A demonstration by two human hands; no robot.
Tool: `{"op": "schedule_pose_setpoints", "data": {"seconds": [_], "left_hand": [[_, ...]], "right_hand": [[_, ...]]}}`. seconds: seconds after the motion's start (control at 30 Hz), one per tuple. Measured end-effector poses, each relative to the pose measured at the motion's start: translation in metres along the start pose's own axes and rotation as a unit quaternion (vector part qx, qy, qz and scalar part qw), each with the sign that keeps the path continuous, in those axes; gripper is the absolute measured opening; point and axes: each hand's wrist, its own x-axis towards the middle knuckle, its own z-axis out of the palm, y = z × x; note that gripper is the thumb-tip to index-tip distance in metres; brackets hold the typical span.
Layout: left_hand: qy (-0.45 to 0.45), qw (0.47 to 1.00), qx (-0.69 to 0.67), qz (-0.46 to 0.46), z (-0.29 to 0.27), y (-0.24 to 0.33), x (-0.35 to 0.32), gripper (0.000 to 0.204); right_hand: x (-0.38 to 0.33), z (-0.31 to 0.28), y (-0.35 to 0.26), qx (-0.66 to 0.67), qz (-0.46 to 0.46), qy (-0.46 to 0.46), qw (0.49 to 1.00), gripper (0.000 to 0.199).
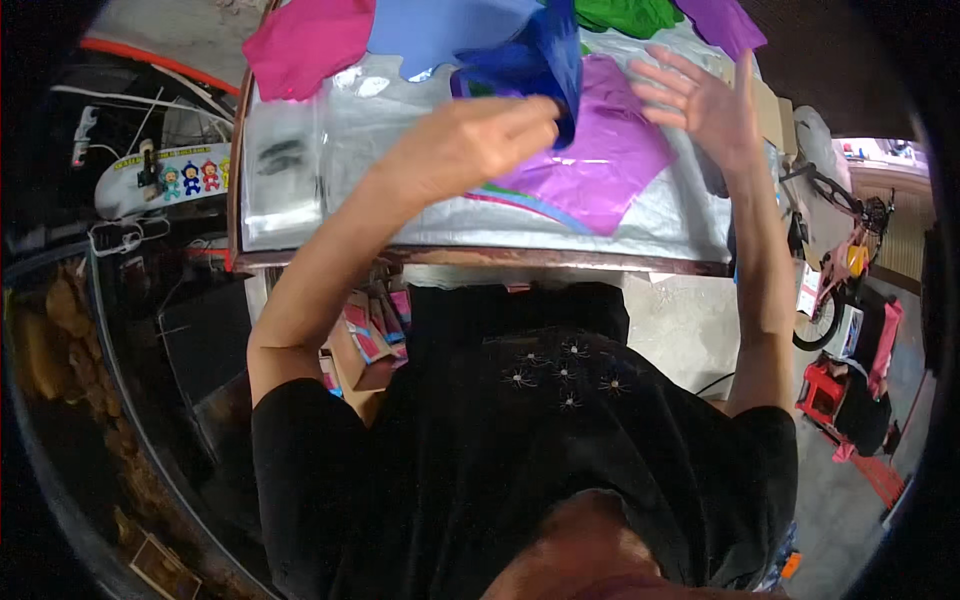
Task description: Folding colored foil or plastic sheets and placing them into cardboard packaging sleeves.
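Note:
My left hand (475,140) is closed in a pinch on the edge of a dark blue glossy sheet (535,60), which hangs raised and folded over the table. My right hand (705,105) is open, palm showing and fingers spread, apart from the sheet. Below the hands lies a bright purple sheet (610,150), with thin green, blue and pink edges peeking out from under its near side. A light blue sheet (440,30) and a pink sheet (305,45) lie toward the far left, a green sheet (625,12) and a darker purple sheet (722,22) toward the far right.
A silvery cover (385,215) lies over the table. Clear plastic bags (285,170) are stacked at its left end. Cardboard boxes (365,345) stand beneath. On the left is a skateboard-like board with cartoon figures (165,180); on the right, a bicycle (850,235) and a red crate (825,395).

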Motion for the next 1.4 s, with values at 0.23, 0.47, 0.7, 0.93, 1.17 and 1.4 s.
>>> {"op": "schedule_pose_setpoints", "data": {"seconds": [0.23,0.47,0.7,0.93,1.17,1.4], "left_hand": [[-0.158,0.986,-0.041,0.033,0.03,0.066,0.0,0.018],[-0.053,0.997,0.03,0.05,0.046,0.056,-0.001,0.023],[0.048,0.987,0.115,0.1,0.024,0.055,0.007,0.021],[0.039,0.998,-0.005,-0.053,0.053,0.065,-0.024,0.021],[0.056,0.949,-0.036,-0.308,0.059,0.072,-0.055,0.03],[0.06,0.956,0.022,-0.287,0.061,0.073,-0.056,0.024]], "right_hand": [[-0.059,0.042,0.046,-0.151,0.088,0.146,0.974,0.115],[-0.055,0.045,0.062,-0.144,0.077,0.252,0.954,0.105],[-0.044,0.04,0.082,-0.011,-0.002,0.151,0.988,0.089],[-0.074,-0.002,0.074,-0.184,0.02,0.334,0.924,0.059],[-0.072,0.023,0.08,-0.364,0.015,0.405,0.838,0.018],[-0.066,0.036,0.075,-0.518,0.055,0.411,0.749,0.022]]}}
